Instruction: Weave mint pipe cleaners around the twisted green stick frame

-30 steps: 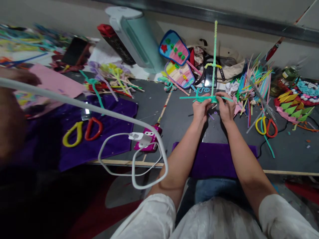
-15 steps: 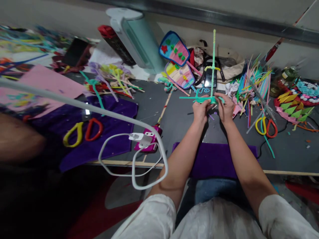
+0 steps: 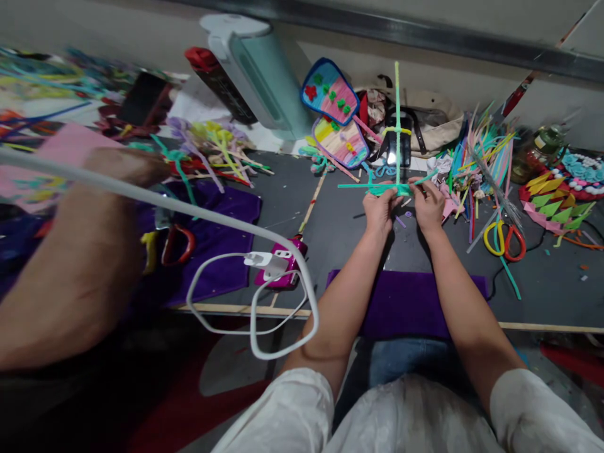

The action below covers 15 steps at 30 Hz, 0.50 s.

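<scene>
A pipe-cleaner piece [image 3: 397,151] stands upright between my hands: a pale green stem with a yellow crosspiece and a green twisted base. My left hand [image 3: 379,211] is closed on that base, and a straight green end sticks out to its left. Pinched in the fingers of my right hand [image 3: 429,204] is a green pipe cleaner [image 3: 428,178] that slants up to the right from the base. Both hands are just above the dark table. Beyond them lies a phone [image 3: 399,141], partly behind the stem.
A co-worker's arm [image 3: 89,251] reaches in at the left over a purple cloth with scissors [image 3: 178,245]. A white cable [image 3: 212,217] crosses to a magenta power strip [image 3: 283,267]. At right are loose pipe cleaners [image 3: 486,151] and more scissors [image 3: 504,239].
The upright stem has tilted and shifted slightly left. My right fingers have the green end raised a little more. The co-worker's arm has come further in across the left side.
</scene>
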Each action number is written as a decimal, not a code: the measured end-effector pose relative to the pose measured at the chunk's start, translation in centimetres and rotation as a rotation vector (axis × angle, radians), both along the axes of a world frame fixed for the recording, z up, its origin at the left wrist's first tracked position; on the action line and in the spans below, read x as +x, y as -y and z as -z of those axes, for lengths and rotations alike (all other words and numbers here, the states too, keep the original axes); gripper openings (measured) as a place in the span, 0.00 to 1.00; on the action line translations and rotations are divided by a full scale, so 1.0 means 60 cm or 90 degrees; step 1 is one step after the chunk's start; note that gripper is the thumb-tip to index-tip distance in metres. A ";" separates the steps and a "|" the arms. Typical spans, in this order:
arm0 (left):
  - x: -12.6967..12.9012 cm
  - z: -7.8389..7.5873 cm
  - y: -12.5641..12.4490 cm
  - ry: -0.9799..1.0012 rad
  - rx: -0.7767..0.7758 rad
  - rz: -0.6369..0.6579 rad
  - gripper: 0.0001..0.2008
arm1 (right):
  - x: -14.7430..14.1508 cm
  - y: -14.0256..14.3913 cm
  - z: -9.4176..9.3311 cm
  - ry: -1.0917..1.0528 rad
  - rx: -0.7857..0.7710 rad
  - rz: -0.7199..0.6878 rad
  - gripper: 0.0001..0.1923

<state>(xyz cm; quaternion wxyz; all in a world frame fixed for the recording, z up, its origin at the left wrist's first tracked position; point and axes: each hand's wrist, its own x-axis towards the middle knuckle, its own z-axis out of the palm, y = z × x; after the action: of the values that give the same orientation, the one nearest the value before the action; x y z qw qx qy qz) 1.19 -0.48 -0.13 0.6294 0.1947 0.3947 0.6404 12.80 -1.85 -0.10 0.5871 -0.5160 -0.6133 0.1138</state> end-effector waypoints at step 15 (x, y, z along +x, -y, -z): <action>-0.002 -0.008 0.007 -0.001 0.016 0.035 0.13 | 0.000 0.000 0.000 -0.025 -0.026 0.035 0.12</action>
<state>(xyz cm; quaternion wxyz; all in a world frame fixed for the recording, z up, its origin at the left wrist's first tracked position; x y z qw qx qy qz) 1.05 -0.89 0.35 0.6438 0.2137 0.3813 0.6280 12.77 -1.82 -0.13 0.5912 -0.5424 -0.5846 0.1203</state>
